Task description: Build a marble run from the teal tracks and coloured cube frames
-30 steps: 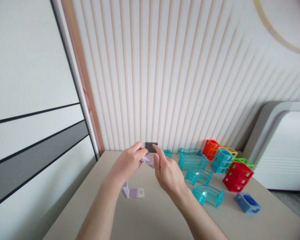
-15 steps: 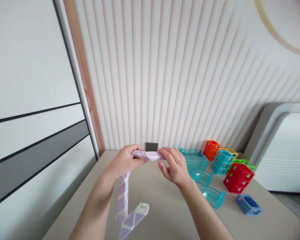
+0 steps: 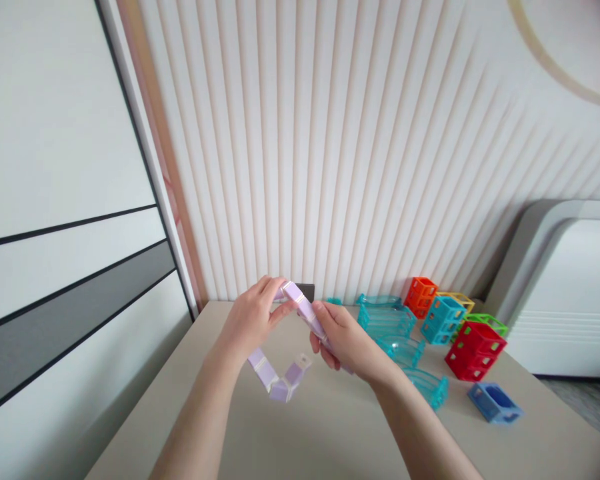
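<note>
A lilac and white snake puzzle (image 3: 306,312), made of hinged wedge segments, is held above the table by both hands. My left hand (image 3: 254,313) is closed on it, thumb and fingers gripping near a bend. My right hand (image 3: 341,337) wraps round the straight stretch that slants down to the right, and the segments inside that grip are partly hidden. Below my left hand the other end hangs free, bending up to a pale tip.
On the table (image 3: 290,440), to the right, lie clear teal curved track pieces (image 3: 387,320). Beyond them stand orange (image 3: 421,297), light-blue (image 3: 443,320) and red (image 3: 476,350) frame blocks, with a blue block (image 3: 495,402) nearer. A ribbed wall (image 3: 300,147) rises behind.
The held stretch of the snake puzzle has turned from level to slanting down rightward. My right hand has lowered slightly, and the hanging end has swung up and changed its bend.
</note>
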`<action>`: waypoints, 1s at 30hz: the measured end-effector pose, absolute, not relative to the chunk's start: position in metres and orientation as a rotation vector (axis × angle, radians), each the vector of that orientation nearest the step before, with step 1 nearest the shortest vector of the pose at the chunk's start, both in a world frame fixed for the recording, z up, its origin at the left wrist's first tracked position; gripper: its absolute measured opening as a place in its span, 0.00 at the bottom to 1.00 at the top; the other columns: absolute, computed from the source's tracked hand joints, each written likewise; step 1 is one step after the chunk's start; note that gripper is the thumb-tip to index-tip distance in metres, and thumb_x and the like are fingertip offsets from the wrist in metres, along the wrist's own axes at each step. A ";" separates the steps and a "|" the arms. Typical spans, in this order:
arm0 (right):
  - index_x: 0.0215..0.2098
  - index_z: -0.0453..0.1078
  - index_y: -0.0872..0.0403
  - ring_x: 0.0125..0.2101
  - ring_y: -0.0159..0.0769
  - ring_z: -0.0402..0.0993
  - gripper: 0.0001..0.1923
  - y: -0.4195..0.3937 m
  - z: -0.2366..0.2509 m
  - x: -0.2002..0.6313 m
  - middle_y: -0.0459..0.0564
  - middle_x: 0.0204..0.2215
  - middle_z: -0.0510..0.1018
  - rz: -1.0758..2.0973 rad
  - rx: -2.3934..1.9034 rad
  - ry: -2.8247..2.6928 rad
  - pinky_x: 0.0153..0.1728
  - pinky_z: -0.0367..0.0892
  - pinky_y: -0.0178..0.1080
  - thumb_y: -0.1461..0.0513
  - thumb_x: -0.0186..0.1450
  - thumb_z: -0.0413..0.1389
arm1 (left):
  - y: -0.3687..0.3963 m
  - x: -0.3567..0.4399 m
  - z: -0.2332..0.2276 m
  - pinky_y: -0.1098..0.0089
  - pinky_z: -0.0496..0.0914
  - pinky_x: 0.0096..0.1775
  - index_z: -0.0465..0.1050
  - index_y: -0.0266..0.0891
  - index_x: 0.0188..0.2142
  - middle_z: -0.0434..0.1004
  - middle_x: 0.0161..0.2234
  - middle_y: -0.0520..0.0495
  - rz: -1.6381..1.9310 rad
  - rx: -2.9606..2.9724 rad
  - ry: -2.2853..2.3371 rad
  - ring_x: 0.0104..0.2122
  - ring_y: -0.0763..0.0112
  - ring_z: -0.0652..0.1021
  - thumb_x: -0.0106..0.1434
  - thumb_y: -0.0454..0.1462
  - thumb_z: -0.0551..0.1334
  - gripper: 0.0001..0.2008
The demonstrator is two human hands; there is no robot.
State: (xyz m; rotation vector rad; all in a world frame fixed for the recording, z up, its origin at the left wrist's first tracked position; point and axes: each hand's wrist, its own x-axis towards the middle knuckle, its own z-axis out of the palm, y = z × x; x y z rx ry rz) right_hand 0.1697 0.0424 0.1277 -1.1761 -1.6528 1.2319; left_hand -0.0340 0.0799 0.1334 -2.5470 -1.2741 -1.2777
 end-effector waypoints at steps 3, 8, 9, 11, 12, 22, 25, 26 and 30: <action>0.35 0.66 0.51 0.09 0.25 0.58 0.23 0.040 0.135 0.177 0.40 0.16 0.73 1.565 -1.022 -1.470 0.09 0.50 0.27 0.41 0.70 0.48 | 0.076 -0.031 0.136 0.66 0.71 0.42 0.70 0.44 0.49 0.76 0.41 0.45 -1.430 -2.559 -1.189 0.40 0.62 0.79 0.69 0.50 0.60 0.16; 0.40 0.64 0.51 0.06 0.24 0.53 0.22 0.043 0.133 0.168 0.36 0.13 0.69 1.748 -0.871 -1.273 0.07 0.49 0.27 0.41 0.69 0.49 | 0.069 -0.010 0.137 0.70 0.71 0.35 0.71 0.42 0.43 0.77 0.35 0.50 -2.031 -2.469 -1.447 0.33 0.67 0.78 0.61 0.49 0.68 0.17; 0.39 0.64 0.51 0.06 0.25 0.54 0.23 0.044 0.130 0.162 0.37 0.14 0.69 1.702 -0.878 -1.250 0.07 0.50 0.28 0.41 0.69 0.48 | 0.069 -0.006 0.136 0.71 0.71 0.34 0.71 0.42 0.43 0.77 0.35 0.51 -2.157 -2.441 -1.529 0.32 0.68 0.78 0.61 0.49 0.69 0.18; 0.41 0.64 0.51 0.08 0.26 0.58 0.25 0.046 0.120 0.150 0.39 0.17 0.72 1.499 -0.928 -1.239 0.08 0.52 0.29 0.40 0.70 0.45 | 0.071 -0.001 0.135 0.72 0.70 0.32 0.70 0.42 0.42 0.77 0.34 0.51 -2.340 -2.426 -1.671 0.31 0.69 0.78 0.60 0.49 0.69 0.18; 0.43 0.64 0.51 0.09 0.26 0.61 0.25 0.046 0.114 0.145 0.40 0.20 0.73 1.349 -0.961 -1.262 0.09 0.53 0.29 0.40 0.70 0.44 | 0.072 -0.001 0.134 0.72 0.70 0.31 0.70 0.42 0.42 0.77 0.35 0.51 -2.394 -2.464 -1.731 0.30 0.70 0.77 0.59 0.49 0.69 0.18; 0.49 0.70 0.51 0.26 0.37 0.73 0.24 0.058 0.092 0.143 0.48 0.26 0.76 0.635 -1.221 -1.714 0.27 0.60 0.35 0.45 0.75 0.41 | 0.080 -0.023 0.135 0.76 0.62 0.21 0.76 0.39 0.46 0.75 0.28 0.54 -2.314 -2.637 -1.994 0.19 0.79 0.67 0.54 0.44 0.72 0.21; 0.37 0.74 0.53 0.25 0.36 0.71 0.29 0.064 0.090 0.144 0.49 0.23 0.75 0.652 -1.248 -1.740 0.27 0.59 0.35 0.43 0.73 0.42 | 0.081 -0.028 0.137 0.75 0.67 0.23 0.76 0.40 0.48 0.79 0.35 0.50 -2.288 -2.465 -1.897 0.22 0.76 0.72 0.56 0.44 0.71 0.21; 0.35 0.74 0.54 0.21 0.34 0.68 0.31 0.064 0.090 0.144 0.47 0.20 0.72 0.772 -1.226 -1.709 0.24 0.58 0.34 0.41 0.73 0.41 | 0.081 -0.030 0.137 0.75 0.69 0.23 0.76 0.41 0.48 0.79 0.37 0.49 -2.266 -2.479 -1.847 0.24 0.74 0.73 0.56 0.43 0.71 0.21; 0.44 0.74 0.58 0.11 0.25 0.50 0.35 0.061 0.102 0.152 0.39 0.14 0.64 1.505 -1.032 -1.356 0.13 0.45 0.30 0.38 0.71 0.42 | 0.081 -0.038 0.134 0.72 0.74 0.27 0.74 0.42 0.49 0.81 0.42 0.46 -2.161 -2.707 -1.646 0.24 0.73 0.75 0.59 0.44 0.70 0.19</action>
